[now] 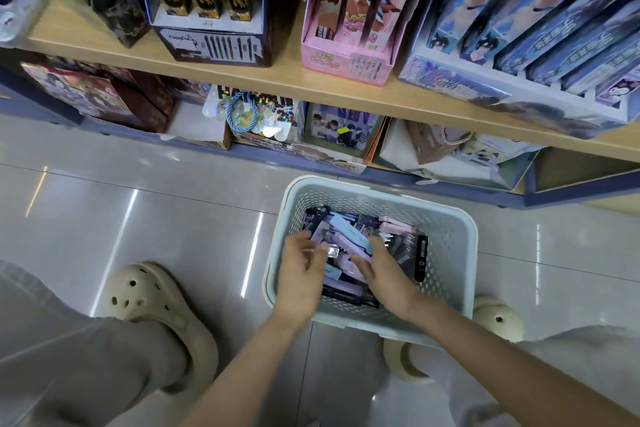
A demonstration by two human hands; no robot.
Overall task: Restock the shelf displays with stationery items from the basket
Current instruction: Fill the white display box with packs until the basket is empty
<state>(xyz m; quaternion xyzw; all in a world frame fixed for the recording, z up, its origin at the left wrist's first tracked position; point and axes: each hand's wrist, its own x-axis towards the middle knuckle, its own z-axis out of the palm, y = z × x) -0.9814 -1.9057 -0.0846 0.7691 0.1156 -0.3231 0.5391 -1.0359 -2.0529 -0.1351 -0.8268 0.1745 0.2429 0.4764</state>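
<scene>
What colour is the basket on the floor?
Pale grey-white basket, with perforated walls; the head view shows it.

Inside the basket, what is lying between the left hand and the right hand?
In the head view, slim stationery packs, pale blue and lilac, lie between the left hand and the right hand, inside the basket.

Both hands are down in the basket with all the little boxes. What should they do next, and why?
Probably lift the slim pale blue box out of the pale perforated plastic basket. The left hand and right hand are both inside it, nothing is raised yet, and the wooden shelf to be restocked is above.
</scene>
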